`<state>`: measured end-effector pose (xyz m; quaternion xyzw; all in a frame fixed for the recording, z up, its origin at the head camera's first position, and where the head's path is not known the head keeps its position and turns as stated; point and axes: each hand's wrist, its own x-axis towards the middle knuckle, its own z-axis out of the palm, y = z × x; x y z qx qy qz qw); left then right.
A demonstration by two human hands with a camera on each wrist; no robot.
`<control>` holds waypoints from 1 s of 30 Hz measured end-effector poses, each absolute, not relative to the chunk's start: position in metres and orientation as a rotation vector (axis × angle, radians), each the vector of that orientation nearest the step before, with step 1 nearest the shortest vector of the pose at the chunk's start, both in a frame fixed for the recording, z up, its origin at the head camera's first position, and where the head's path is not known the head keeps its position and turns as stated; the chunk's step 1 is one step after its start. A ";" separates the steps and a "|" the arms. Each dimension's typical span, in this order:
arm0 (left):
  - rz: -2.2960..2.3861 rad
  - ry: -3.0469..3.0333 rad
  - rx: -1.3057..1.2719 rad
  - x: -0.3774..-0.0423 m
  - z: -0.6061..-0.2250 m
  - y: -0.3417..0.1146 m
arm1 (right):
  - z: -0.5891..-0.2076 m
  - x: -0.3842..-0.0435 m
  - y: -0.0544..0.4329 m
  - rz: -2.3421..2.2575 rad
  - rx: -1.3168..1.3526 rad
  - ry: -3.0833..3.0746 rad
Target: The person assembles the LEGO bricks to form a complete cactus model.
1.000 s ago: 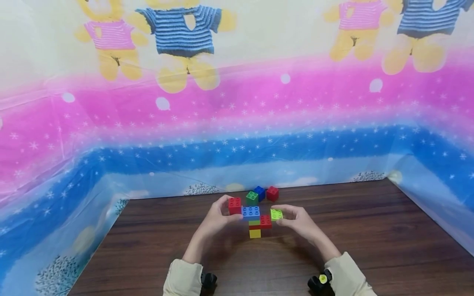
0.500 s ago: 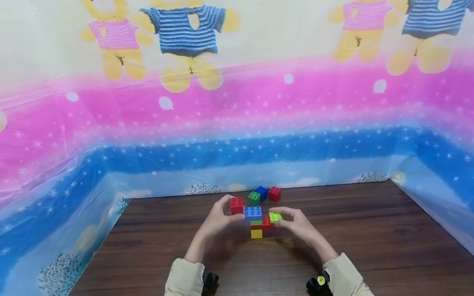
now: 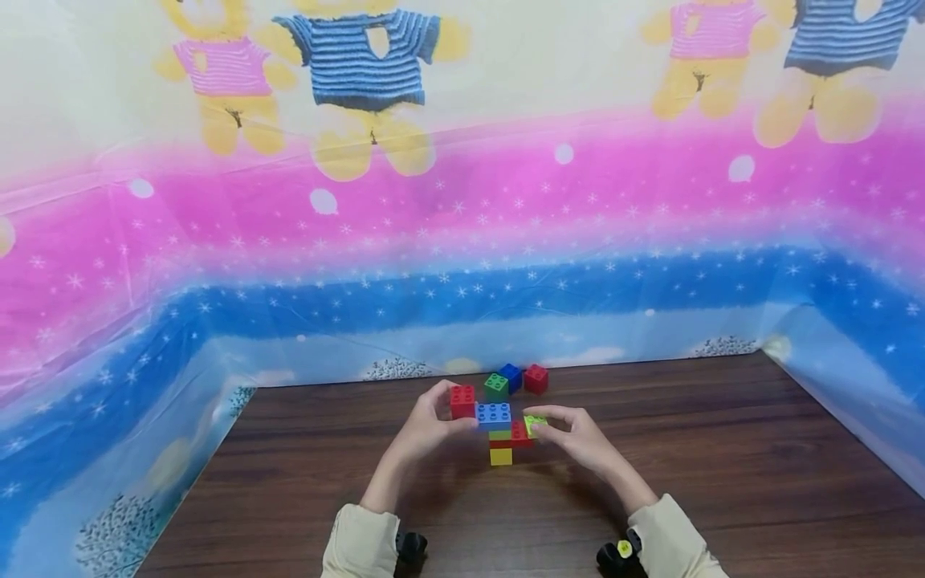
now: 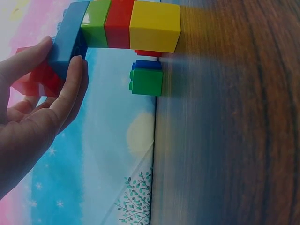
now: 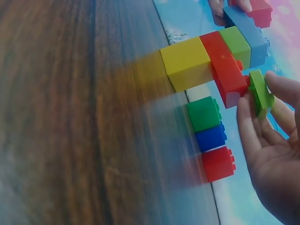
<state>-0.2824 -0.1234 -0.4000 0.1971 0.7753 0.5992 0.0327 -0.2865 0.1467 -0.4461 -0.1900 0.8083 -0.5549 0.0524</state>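
Observation:
A stack of toy building bricks stands on the table: a yellow brick [image 5: 186, 63] at the bottom, a long red brick [image 5: 226, 68] above it, then a lime one [image 4: 96, 24], a blue one [image 3: 494, 416] and a red brick [image 3: 462, 401] on the upper left. My left hand [image 3: 425, 425] grips the stack's upper left end, thumb and fingers at the blue brick. My right hand [image 3: 574, 437] pinches a thin lime brick [image 5: 261, 93] between thumb and fingers. That brick is tilted at the studs of the long red brick's right end; whether it touches them I cannot tell.
Behind the stack, loose green [image 3: 496, 388], dark blue [image 3: 511, 376] and red [image 3: 535, 378] bricks stand near the back edge of the brown wooden table [image 3: 289, 482]. A printed cloth [image 3: 433, 241] hangs around the table's back and sides.
My right hand has moved left with the thin lime brick, bringing it from beside the stack to the long red brick's right end, where it now tilts. The left hand keeps its grip.

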 end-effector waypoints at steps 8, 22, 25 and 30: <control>1.834 2.403 0.565 -0.281 -0.400 -0.122 | -0.447 -0.288 0.143 -1.719 -0.533 2.445; 1.837 2.400 0.552 -0.280 -0.398 -0.121 | -0.446 -0.294 0.138 -1.754 -0.432 2.430; 1.837 2.407 0.548 -0.281 -0.398 -0.121 | -0.445 -0.293 0.137 -1.759 -0.411 2.421; 1.836 2.414 0.554 -0.281 -0.398 -0.122 | -0.443 -0.292 0.136 -1.775 -0.427 2.410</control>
